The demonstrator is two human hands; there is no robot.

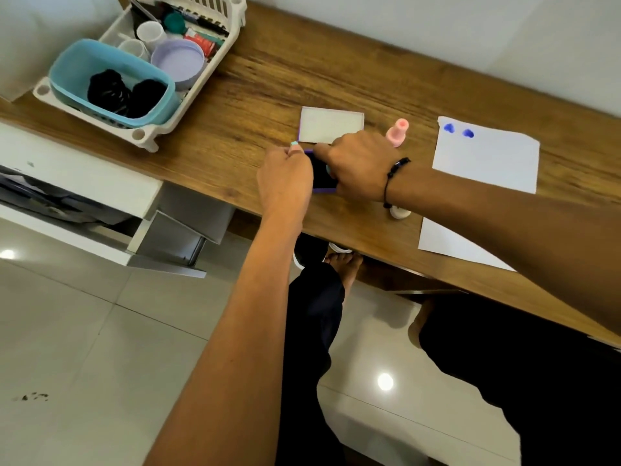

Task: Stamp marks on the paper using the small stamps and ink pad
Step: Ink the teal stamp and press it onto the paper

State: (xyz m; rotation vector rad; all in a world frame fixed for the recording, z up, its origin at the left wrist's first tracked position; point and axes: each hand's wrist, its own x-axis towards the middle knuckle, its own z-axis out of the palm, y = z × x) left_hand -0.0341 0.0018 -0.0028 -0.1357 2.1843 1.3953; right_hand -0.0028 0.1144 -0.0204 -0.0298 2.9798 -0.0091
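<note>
From the head camera we see a long wooden desk (262, 82) with a brown grain, set against a plain pale wall (437, 21). Below it lies a glossy floor of large light tiles (84, 331) that reflects the ceiling lamps, and an open white drawer (84, 183) juts out at the left.

On the desk's far left stands a white slatted plastic rack (188, 105). It holds a rounded light-blue tub (67, 75) with dark bundles inside, a lilac round lid (178, 60) and white cups (151, 33).

Near the desk's front edge sits the ink pad (321, 174), a flat purple-rimmed rectangle with a dark face. Its pale lid (331, 129) lies just behind it, open side up.

Our left hand (285, 178) is curled at the pad's left edge, fingertips pinched against the rim to steady it. Our right hand (359, 163), wearing a black cord bracelet (391, 179), is closed over the pad's right side; a sliver of teal shows under its fingers, but we cannot tell what it grips.

A pink stamp (398, 132) stands upright just beyond the right hand. A white stamp (400, 212) stands by the wrist.

The white sheet of paper (487, 159) lies to the right, well apart from the pad, with two blue heart marks (458, 131) at its top corner. A second sheet (450, 245) lies nearer us.
</note>
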